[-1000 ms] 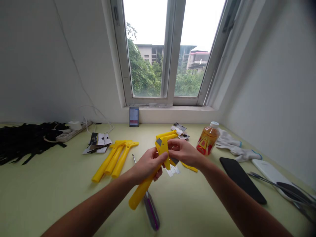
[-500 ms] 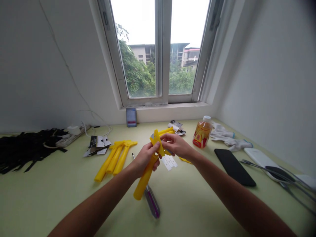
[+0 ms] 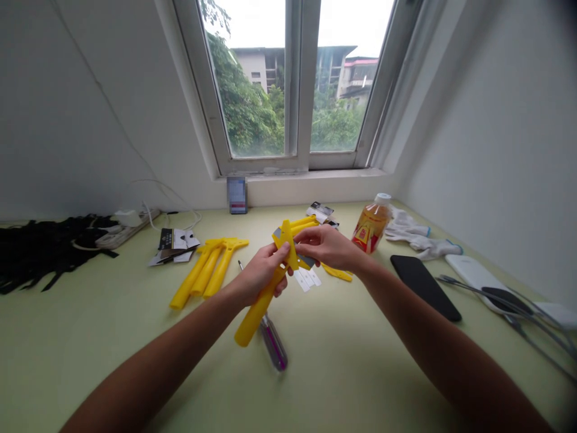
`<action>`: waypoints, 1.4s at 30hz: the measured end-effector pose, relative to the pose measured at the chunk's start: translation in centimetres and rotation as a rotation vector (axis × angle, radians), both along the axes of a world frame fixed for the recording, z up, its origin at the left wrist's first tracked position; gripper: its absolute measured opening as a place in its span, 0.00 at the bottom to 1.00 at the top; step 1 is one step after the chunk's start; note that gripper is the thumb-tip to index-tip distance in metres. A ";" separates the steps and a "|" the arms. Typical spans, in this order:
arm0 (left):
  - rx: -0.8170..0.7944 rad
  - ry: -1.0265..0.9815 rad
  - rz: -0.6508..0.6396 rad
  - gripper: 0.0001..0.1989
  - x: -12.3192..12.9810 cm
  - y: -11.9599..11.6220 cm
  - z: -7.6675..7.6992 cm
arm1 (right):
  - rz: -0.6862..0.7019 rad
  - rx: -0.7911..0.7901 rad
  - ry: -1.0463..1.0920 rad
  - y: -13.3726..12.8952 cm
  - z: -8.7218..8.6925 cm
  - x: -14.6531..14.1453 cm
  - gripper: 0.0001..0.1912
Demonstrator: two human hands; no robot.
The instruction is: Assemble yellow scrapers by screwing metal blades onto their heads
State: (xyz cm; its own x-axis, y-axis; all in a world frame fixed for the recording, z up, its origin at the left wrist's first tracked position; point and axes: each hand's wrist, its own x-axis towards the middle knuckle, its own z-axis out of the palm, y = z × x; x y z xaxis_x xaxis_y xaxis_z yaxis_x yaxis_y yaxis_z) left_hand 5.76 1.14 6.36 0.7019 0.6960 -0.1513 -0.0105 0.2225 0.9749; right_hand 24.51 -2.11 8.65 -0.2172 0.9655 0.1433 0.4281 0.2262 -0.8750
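Note:
My left hand [image 3: 264, 273] is closed around the upper handle of a yellow scraper [image 3: 258, 313], its thumb on the scraper's head. A yellow bar [image 3: 290, 243] lies crosswise on the head, and a grey blade [image 3: 307, 262] pokes out on both sides of it. Close against the head, the fingers of my right hand [image 3: 327, 246] are pinched together; what is between the fingertips is too small to make out. Below the scraper a screwdriver [image 3: 274, 346] with a clear and purple handle lies on the table. White blades [image 3: 307, 279] lie behind the hands.
Several yellow scraper handles [image 3: 219, 267] lie left, near opened packaging [image 3: 174, 246]. More yellow handles [image 3: 304, 224] lie behind my hands, a yellow strip [image 3: 337, 273] to the right. A drink bottle [image 3: 372, 225], white gloves [image 3: 424, 240], a black phone [image 3: 424, 287] and cables [image 3: 505, 294] occupy the right side.
The view has tilted slightly down, so the table's things appear higher. Both hands keep their hold at the scraper's head; the yellow strip by my right wrist shows more.

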 end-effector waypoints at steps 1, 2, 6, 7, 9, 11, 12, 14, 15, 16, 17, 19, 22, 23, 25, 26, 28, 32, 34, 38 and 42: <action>0.016 0.000 -0.007 0.17 0.0 0.0 0.1 | -0.010 0.025 -0.024 -0.1 0.2 -0.1 0.14; 0.035 0.001 -0.013 0.18 0.0 0.0 0.2 | -0.023 0.057 -0.057 -0.3 0.4 -0.2 0.13; 0.086 -0.003 -0.010 0.19 -0.2 0.0 0.5 | -0.092 0.216 -0.214 -1.0 1.3 -0.7 0.08; 0.088 -0.003 -0.011 0.19 -0.2 0.0 0.6 | -0.105 0.244 -0.238 -1.0 1.3 -0.8 0.07; 0.085 -0.002 -0.035 0.19 -0.3 0.1 0.7 | -0.108 0.255 -0.234 -1.1 1.3 -0.9 0.07; 0.076 -0.011 -0.070 0.19 -0.5 0.3 0.8 | -0.093 0.221 -0.161 -1.0 1.0 -0.9 0.08; 0.067 -0.019 -0.083 0.19 -0.6 0.4 0.8 | -0.086 0.194 -0.115 -0.9 0.8 -0.8 0.09; 0.041 -0.034 -0.089 0.19 -0.7 0.5 0.7 | -0.085 0.130 -0.045 -0.7 0.5 -0.8 0.12; 0.024 -0.038 -0.091 0.18 -0.8 0.5 0.7 | -0.089 0.095 -0.022 -0.7 0.4 -0.8 0.13; 0.006 -0.041 -0.092 0.18 -0.9 0.5 0.7 | -0.095 0.062 -0.001 -0.6 0.4 -0.8 0.14; -0.013 -0.043 -0.092 0.18 -0.9 0.5 0.7 | -0.103 0.036 0.021 -0.6 0.3 -0.8 0.15; -0.051 -0.051 -0.095 0.17 -0.9 0.5 0.6 | -0.126 0.011 0.063 -0.6 0.4 -0.8 0.17; -0.103 -0.063 -0.099 0.17 -0.9 0.5 0.7 | -0.165 0.036 0.080 -0.5 0.4 -0.9 0.19; -0.116 -0.065 -0.098 0.18 -0.9 0.6 0.6 | -0.170 0.056 0.076 -0.5 0.4 -0.9 0.18; -0.138 -0.067 -0.092 0.18 -0.8 0.7 0.5 | -0.161 0.105 0.059 -0.4 0.1 -1.0 0.17; -0.149 -0.066 -0.089 0.18 -0.8 0.8 0.5 | -0.154 0.130 0.049 -0.3 0.0 -1.1 0.16; -0.170 -0.062 -0.084 0.18 -0.8 0.9 0.3 | -0.149 0.161 0.029 -0.2 -0.4 -1.2 0.14; -0.195 -0.046 -0.086 0.18 -0.7 1.2 0.0 | -0.166 0.124 0.026 0.1 -0.9 -1.4 0.13; -0.192 -0.045 -0.095 0.18 -0.6 1.2 -0.1 | -0.187 0.100 0.035 0.2 -0.9 -1.5 0.14; -0.171 -0.030 -0.090 0.20 -0.5 0.9 -0.2 | -0.203 0.115 0.037 0.1 -0.9 -1.9 0.14; -0.157 -0.025 -0.099 0.20 -0.3 0.5 -0.2 | -0.209 0.143 0.024 0.1 -1.0 -1.9 0.13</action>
State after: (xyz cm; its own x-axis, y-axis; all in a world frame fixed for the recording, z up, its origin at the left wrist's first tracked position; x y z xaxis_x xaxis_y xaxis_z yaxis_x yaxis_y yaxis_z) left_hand 5.41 1.68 6.11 0.7706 0.5925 -0.2348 -0.0044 0.3734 0.9277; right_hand 22.61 -1.96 7.66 -0.0097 0.9586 0.2846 0.4579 0.2572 -0.8510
